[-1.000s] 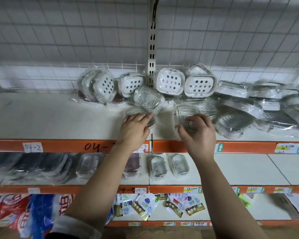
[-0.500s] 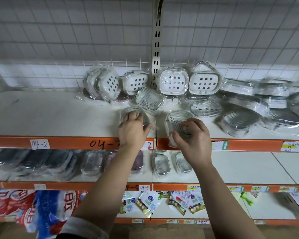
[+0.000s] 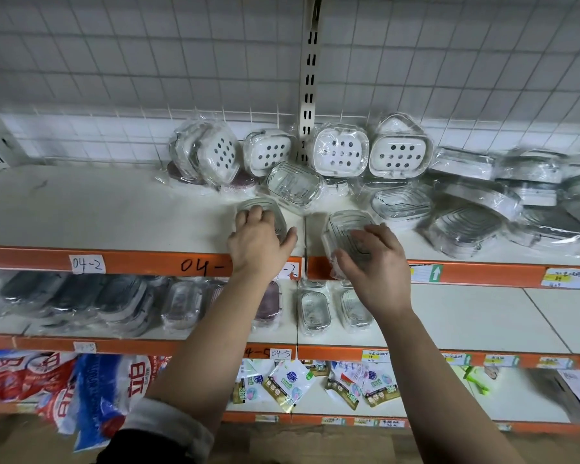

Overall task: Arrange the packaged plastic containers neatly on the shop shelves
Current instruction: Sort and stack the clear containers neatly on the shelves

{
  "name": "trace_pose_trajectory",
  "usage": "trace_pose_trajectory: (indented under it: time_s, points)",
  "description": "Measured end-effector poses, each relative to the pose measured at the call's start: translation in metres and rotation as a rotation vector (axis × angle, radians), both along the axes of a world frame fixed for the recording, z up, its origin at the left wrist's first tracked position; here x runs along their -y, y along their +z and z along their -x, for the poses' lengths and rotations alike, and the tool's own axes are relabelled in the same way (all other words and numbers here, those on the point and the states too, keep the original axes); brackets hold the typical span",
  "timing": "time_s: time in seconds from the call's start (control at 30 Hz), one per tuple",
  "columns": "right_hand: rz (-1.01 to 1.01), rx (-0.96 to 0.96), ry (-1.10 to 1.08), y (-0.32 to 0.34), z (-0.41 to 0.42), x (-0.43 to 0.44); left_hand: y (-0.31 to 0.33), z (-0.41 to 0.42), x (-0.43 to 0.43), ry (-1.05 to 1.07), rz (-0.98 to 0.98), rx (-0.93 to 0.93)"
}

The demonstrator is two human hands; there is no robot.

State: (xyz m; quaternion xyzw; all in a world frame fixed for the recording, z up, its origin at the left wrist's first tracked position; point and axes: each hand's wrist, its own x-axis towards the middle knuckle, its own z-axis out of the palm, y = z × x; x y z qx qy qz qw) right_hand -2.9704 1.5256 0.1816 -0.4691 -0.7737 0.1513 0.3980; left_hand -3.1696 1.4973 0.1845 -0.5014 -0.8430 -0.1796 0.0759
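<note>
Right now both my hands are on stock at the front of the upper white shelf, the one with the orange edge strip. My left hand grips a clear, ribbed, film-wrapped plastic container, fingers curled over its top and thumb stretched along its right side. That one lies flat, just behind the edge. My right hand pinches a second clear ribbed container, thumb at the near corner and fingers on the right rim. It is tipped up and overhangs the shelf front.

Behind them, white perforated containers stand leaning on the wire grid, and a third clear container tilts against them, near my left fingers. A loose heap of wrapped containers lies to the right.

To do this well, I would bring the overhanging one fully onto the shelf before loosening my grip, since the film looks slippery. I would hold the rims, not the slack wrap, and set the two side by side with long edges parallel, taking care not to nudge the tilted one.
</note>
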Motion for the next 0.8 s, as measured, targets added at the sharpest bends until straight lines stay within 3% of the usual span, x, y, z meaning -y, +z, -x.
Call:
trace_pose_trajectory:
  time_s: [0.17, 0.57, 0.8]
  points:
    - [-0.028, 0.074, -0.053, -0.007, -0.003, 0.005, 0.003, 0.002, -0.004, -0.012, 0.016, 0.011]
    - [0.009, -0.011, -0.027, -0.009, -0.027, 0.024, 0.009, -0.005, 0.025, -0.137, -0.366, 0.046]
    - [0.062, -0.037, -0.03, -0.014, -0.072, 0.051, -0.013, -0.051, 0.065, -0.209, -0.329, 0.039]
